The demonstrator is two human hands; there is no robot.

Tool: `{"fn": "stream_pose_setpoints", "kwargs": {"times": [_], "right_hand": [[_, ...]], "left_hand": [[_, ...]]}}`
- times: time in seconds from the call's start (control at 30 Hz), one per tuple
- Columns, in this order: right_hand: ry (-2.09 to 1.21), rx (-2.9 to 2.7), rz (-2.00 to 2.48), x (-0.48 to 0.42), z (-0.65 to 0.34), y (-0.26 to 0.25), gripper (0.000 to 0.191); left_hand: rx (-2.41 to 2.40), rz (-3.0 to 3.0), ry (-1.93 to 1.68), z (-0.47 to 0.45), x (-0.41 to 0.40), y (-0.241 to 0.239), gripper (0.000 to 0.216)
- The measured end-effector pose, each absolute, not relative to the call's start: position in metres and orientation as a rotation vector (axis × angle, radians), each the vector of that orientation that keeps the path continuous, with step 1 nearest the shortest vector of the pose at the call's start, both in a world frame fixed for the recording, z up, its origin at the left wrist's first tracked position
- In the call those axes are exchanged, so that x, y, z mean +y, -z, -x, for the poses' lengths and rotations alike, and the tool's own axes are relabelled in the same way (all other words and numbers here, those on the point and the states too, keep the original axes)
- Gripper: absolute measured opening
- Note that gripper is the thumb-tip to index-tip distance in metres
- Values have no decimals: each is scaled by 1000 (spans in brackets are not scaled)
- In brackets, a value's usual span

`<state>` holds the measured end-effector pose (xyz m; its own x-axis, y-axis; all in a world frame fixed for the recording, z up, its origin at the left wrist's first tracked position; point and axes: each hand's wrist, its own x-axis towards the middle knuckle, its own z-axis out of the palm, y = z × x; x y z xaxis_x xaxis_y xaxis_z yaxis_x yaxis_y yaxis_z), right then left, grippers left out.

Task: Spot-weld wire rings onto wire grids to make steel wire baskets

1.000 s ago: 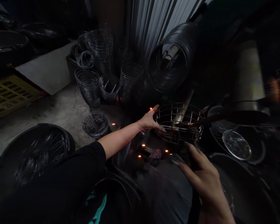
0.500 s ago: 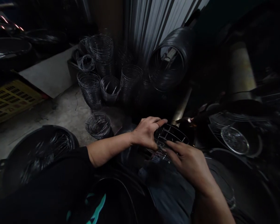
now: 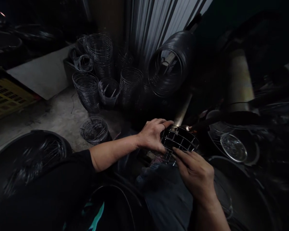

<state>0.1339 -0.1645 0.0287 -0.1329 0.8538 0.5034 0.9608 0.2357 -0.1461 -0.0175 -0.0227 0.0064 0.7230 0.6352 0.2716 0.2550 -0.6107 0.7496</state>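
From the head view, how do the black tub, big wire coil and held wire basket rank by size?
1. black tub, though it sits nearer the camera, which may flatter it
2. big wire coil
3. wire basket, clearly the smallest

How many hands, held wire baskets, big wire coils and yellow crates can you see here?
hands: 2, left hand and right hand
wire basket: 1
big wire coil: 1
yellow crate: 1
total: 5
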Motion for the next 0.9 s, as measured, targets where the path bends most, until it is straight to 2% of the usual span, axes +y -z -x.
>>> {"fn": "stream_pose_setpoints", "kwargs": {"times": [0.7,0.9], "right_hand": [[159,-1850,1669,-121,-168,-27,18],[23,-1530,1746,-131,-164,-28,27]], "left_hand": [[822,-2205,-581,-15,9,-26,98],[843,-2238,-568,-21,17,-27,99]]}}
